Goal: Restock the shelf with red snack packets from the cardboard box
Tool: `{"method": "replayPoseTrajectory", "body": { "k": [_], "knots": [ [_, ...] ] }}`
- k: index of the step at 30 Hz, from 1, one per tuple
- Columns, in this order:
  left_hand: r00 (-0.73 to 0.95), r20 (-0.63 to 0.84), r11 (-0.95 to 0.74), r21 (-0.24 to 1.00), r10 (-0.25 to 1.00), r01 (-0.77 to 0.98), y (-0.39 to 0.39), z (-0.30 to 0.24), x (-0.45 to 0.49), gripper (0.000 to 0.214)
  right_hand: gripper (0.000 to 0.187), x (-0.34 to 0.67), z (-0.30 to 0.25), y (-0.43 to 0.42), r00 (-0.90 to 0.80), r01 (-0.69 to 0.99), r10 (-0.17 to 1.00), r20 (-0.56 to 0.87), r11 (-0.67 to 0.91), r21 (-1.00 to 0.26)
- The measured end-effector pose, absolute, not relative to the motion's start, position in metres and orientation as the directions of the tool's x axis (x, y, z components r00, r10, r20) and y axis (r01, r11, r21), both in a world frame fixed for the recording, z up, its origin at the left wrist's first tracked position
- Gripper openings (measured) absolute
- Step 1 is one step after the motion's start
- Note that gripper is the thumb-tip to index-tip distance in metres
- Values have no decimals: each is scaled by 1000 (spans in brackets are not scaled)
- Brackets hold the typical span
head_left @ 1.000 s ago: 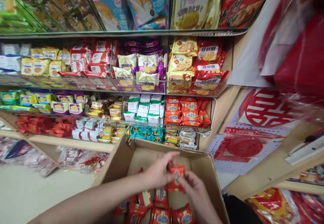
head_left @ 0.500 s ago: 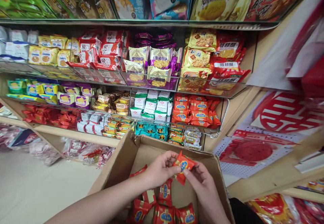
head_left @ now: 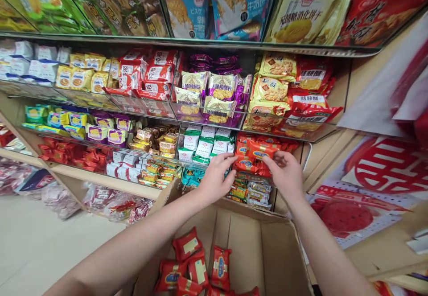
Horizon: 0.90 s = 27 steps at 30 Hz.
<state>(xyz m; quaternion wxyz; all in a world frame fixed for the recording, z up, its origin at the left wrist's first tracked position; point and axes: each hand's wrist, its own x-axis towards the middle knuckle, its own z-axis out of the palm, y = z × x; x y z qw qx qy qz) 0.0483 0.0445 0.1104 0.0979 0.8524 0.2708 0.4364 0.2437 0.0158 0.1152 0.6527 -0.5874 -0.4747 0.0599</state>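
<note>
Both my hands reach over an open cardboard box [head_left: 274,251] to a shelf compartment of orange-red snack packets [head_left: 249,164]. My right hand [head_left: 284,173] pinches one orange-red packet [head_left: 261,150] at the top of that pile. My left hand [head_left: 217,178] is beside it, fingers spread at the compartment's left edge, touching the pile's side. Several more red packets [head_left: 197,267] lie in the bottom of the box.
Glass shelves hold many snack packs: white-green boxes [head_left: 203,142], purple-gold packs [head_left: 207,95], yellow and red bags [head_left: 287,91]. Red paper decorations [head_left: 381,171] hang on a pegboard at right. Bagged goods [head_left: 110,204] lie on the pale floor at left.
Both hands rose from over the box to the shelf, carrying the orange-red packet up to the pile. The view tilted so more of the box's inside shows.
</note>
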Motion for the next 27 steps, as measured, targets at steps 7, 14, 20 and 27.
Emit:
{"method": "replayPoseTrajectory", "body": {
  "k": [7,14,20,27],
  "knots": [
    [616,661,-817,-8,429,577,80,120,75,47,31,236,121,56,435,804,697,571,-15,-594],
    [626,634,-704,-174,454,688,86,134,92,43,24,233,130,62,364,919,720,591,-173,-355],
    [658,583,-710,-185,477,679,86,143,94,35,21,242,126,30,262,915,666,698,58,-399],
    [693,557,-758,-163,458,632,97,141,91,38,14,209,27,-71,-137,752,958,254,267,-603]
  ]
}}
